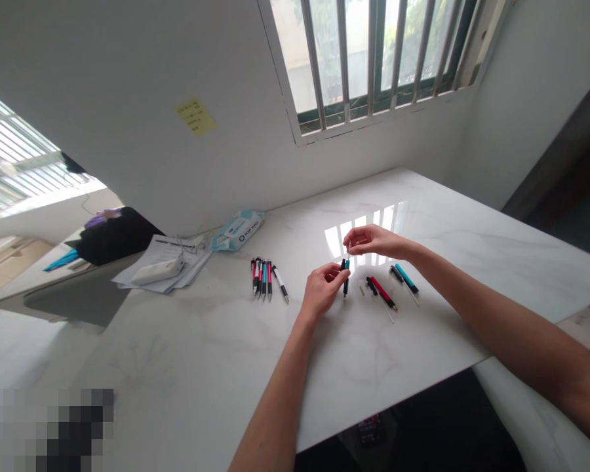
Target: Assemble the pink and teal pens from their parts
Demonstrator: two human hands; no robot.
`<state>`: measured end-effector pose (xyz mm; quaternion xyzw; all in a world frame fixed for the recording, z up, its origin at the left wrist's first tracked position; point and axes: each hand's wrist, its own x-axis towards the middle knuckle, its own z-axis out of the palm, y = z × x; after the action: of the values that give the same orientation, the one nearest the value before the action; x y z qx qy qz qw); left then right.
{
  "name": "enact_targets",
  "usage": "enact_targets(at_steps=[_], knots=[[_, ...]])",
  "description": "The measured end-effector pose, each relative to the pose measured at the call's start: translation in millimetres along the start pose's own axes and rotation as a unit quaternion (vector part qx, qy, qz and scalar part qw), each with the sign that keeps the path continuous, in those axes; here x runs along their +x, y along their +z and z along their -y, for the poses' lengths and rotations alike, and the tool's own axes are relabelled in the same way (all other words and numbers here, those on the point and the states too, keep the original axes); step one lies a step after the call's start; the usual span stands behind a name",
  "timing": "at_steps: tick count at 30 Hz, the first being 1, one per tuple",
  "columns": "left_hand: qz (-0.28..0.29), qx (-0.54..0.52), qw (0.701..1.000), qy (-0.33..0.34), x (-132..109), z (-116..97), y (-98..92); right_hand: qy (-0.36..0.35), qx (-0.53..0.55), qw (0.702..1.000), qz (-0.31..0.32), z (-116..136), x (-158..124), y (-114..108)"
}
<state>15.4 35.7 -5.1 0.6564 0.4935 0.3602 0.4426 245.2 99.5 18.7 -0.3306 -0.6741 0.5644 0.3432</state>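
A pale, marbled table [216, 367] stands against a white wall [236, 157], with window light reflected on its top. The left hand [323, 286] is just left of the red pen [384, 295], its fingers curled closed around a teal and black pen [345, 287] held roughly upright. The right hand [377, 241], on the wall side of the red pen, has thumb and fingertips pinched together on a thin piece [349, 248] just above the held pen's top; how this piece meets the pen is too small to tell.

Against the red pen's left side are a black part [372, 286] and a tiny light-coloured piece [361, 290]; a white stick [387, 311] lies beside it on the near side. Just right of the red pen lie a teal barrel [407, 278], a dark part [396, 274] and another thin stick [412, 294].

Well left of the red pen, a row of pens [264, 278] lies side by side, a white pen [279, 282] slanting at its end. Farther left and wallward of the red pen are wipes [238, 231] and papers [147, 253] with a white device [158, 269] on them. On the wall beyond the red pen are a barred window [358, 65] and, farther left, a yellow note [195, 118].
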Motion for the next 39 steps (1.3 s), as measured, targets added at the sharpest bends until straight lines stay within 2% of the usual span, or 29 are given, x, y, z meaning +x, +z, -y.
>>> enact_targets(at_steps=[4,8,12,15,19,23,27,31,35,39], knots=[[-0.005,-0.009,1.0,0.026,1.0,2.4,-0.5,0.003,-0.018,0.997,0.078,-5.3,1.1,10.0],[-0.011,0.012,0.999,0.031,0.0,2.7,-1.2,0.018,-0.016,0.996,0.081,-10.6,3.9,20.0],[-0.018,0.025,0.999,0.027,0.2,3.5,-1.1,-0.005,0.007,1.0,0.02,-5.7,4.5,24.4],[-0.032,0.029,0.999,0.022,2.0,5.4,-0.3,-0.029,0.082,0.996,-0.037,2.0,3.1,20.7],[-0.062,0.005,0.998,0.018,3.5,6.8,1.1,-0.053,0.218,0.97,-0.088,10.9,-0.9,7.3],[-0.086,-0.041,0.995,0.026,3.4,6.7,0.8,-0.066,0.275,0.952,-0.12,9.5,-1.9,-6.7],[-0.124,-0.015,0.992,0.033,3.0,7.0,-2.1,-0.051,0.229,0.96,-0.155,-3.1,4.1,-11.7],[-0.168,0.057,0.983,0.047,2.4,6.4,-6.8,-0.062,0.101,0.977,-0.175,-11.7,9.0,-8.5],[-0.201,0.094,0.974,0.039,2.0,5.4,-11.1,-0.072,-0.018,0.983,-0.169,-11.6,7.9,-6.9],[-0.217,0.105,0.97,0.023,2.0,5.4,-13.3,-0.076,-0.001,0.981,-0.179,-12.3,7.4,-10.5]])
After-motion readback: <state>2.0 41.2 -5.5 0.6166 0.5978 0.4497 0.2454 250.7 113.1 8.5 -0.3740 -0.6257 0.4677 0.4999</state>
